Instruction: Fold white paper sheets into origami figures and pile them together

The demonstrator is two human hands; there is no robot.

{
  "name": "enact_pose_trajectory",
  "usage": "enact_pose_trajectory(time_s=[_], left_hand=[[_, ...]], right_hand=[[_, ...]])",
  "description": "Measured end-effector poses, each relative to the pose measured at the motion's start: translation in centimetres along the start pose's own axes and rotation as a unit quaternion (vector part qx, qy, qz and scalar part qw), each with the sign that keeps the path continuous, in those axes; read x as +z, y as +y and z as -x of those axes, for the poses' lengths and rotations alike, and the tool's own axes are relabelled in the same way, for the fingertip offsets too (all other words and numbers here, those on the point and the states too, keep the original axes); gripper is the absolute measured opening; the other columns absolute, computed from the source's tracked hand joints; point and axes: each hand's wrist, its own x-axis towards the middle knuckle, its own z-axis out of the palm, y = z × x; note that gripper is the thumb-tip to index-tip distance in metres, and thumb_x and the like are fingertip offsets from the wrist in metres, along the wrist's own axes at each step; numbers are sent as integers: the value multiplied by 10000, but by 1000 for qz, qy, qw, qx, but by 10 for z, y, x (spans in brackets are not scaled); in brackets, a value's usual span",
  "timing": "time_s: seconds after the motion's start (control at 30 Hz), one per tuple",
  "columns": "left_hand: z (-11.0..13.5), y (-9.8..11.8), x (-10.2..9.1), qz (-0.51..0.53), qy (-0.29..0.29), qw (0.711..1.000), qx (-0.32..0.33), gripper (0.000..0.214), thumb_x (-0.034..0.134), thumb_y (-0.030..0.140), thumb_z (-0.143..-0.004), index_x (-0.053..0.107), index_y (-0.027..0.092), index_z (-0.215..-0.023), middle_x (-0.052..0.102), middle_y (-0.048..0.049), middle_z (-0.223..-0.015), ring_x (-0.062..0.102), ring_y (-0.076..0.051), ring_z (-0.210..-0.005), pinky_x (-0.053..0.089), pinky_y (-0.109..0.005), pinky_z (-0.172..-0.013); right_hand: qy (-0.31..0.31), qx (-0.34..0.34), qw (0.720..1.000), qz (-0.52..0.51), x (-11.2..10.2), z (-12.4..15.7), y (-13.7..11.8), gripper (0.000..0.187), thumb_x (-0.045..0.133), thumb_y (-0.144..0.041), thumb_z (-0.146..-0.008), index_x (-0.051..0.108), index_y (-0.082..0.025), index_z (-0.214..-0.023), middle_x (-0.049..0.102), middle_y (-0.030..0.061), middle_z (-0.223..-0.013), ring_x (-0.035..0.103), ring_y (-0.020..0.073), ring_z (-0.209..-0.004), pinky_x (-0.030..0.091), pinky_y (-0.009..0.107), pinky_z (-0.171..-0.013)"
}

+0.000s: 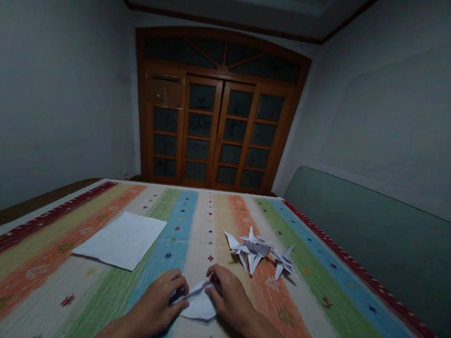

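My left hand [159, 300] and my right hand [231, 296] rest low in the middle of the view on a striped, many-coloured mat [316, 301]. Both pinch a small white folded paper [198, 305] that lies between them on the mat, fingers closed on its upper edges. Just beyond my right hand sit finished white folded paper figures [258, 251] with pointed wings. A flat white sheet of paper [123, 239] lies to the left, beyond my left hand.
The mat covers a wide raised surface that runs to a wooden door with glass panes [217, 132] at the far wall. A dark green padded panel [379, 243] lines the right wall. A bare grey wall stands on the left.
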Motion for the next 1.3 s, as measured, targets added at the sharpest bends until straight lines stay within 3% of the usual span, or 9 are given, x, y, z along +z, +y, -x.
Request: enact_pose_trajectory(time_s=[0.2,0.3,0.43,0.57,0.77,0.9,1.03,1.13,1.3], left_hand=[[-2,-4,7,28,31,999,-10,51,634,191,-892,645,197,-843,639,-35,-901,600,-236,-893,453,-345,-825],[0,-6,5,42,34,998,18,71,609,144,-892,649,201,-876,650,-45,-946,605,-232,-910,459,-335,-830],[4,-6,-3,25,4,995,96,182,616,88,-867,661,229,-973,663,-58,-1084,605,-244,-1020,460,-346,-896],[8,-5,-12,-8,-16,985,172,173,646,117,-881,680,245,-992,692,-66,-1150,594,-265,-1078,461,-398,-946],[11,-5,-15,-15,-31,982,186,248,745,108,-795,693,249,-992,695,-52,-1291,546,-304,-1225,441,-464,-1039],[8,-2,-8,-9,-12,989,149,65,689,166,-901,700,228,-914,711,-67,-1231,585,-285,-1158,459,-442,-994],[5,3,-2,5,9,995,103,100,713,134,-852,673,225,-867,703,-61,-1155,587,-273,-1096,455,-409,-961],[5,5,-2,9,4,997,73,185,717,125,-821,648,231,-957,692,-59,-1118,578,-279,-1085,447,-404,-962],[7,5,-4,33,-4,997,63,301,649,144,-866,612,244,-1147,662,-73,-1165,571,-281,-1103,452,-397,-970]], right_hand=[[-13,-18,999,-42,-1,-3,4,435,644,-48,-698,657,-170,-1114,694,86,-1042,638,240,-977,483,342,-894],[-26,-59,997,-32,-2,-5,7,347,599,-4,-642,699,-171,-930,701,64,-941,642,224,-917,482,316,-842],[-33,-125,992,-10,-1,-2,8,322,553,11,-657,720,-176,-859,704,66,-890,653,214,-883,481,294,-792],[-67,-166,984,20,-6,4,4,265,631,-53,-699,758,-181,-893,720,84,-909,671,233,-891,500,303,-788],[-99,-193,976,4,-17,11,2,134,786,-218,-746,807,-199,-878,738,88,-1009,677,237,-919,509,323,-825],[-90,-151,984,8,-17,9,0,162,778,-173,-752,807,-199,-909,698,86,-1032,659,237,-962,503,330,-865],[-112,-64,991,16,-22,5,-4,476,854,-203,-689,726,-219,-1146,645,82,-1152,619,256,-1077,480,354,-953],[-113,-11,993,18,-25,2,-4,639,899,-247,-648,656,-211,-1238,629,92,-1196,600,271,-1112,467,368,-973],[-98,20,995,-9,-23,1,2,595,884,-177,-651,650,-210,-1197,650,90,-1190,608,277,-1116,461,368,-967]])
